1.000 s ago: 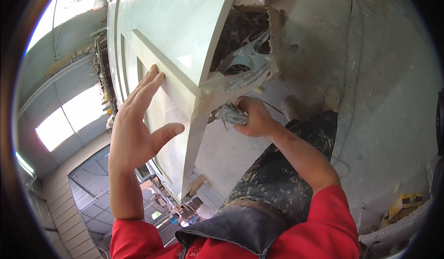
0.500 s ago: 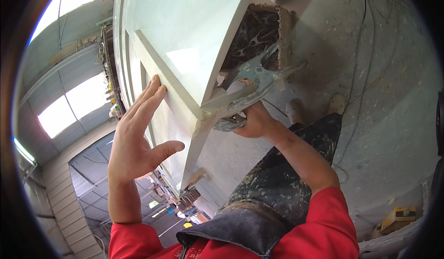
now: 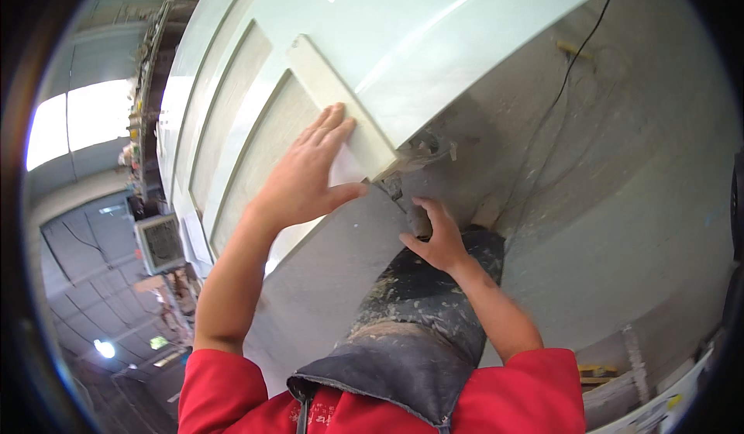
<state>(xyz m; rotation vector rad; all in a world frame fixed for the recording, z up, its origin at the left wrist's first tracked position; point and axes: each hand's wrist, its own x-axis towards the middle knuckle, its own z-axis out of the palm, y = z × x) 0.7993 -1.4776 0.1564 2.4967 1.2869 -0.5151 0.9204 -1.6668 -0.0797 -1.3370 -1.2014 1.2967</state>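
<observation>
My left hand (image 3: 306, 172) lies with its fingers stretched against a pale, narrow strip (image 3: 329, 85), thumb held apart. That strip stands along the top of a glossy pale-green slab (image 3: 465, 54), close to its near corner. A dirty spring clamp (image 3: 394, 186) sits at the strip's near end, mostly hidden under the corner. Just below it, my right hand (image 3: 442, 242) is off the clamp, with thumb and fingers apart and nothing between them.
Recessed beige panels (image 3: 232, 97) run along the slab on the left. A dark cable (image 3: 554, 105) trails over the dusty grey floor (image 3: 604, 201) at right. A boxy unit with a grille (image 3: 160, 242) stands at far left.
My right hand has let go of the clamp and drawn back from it, opening. My left hand stays on the strip. The view has turned, so the slab sits differently in it.
</observation>
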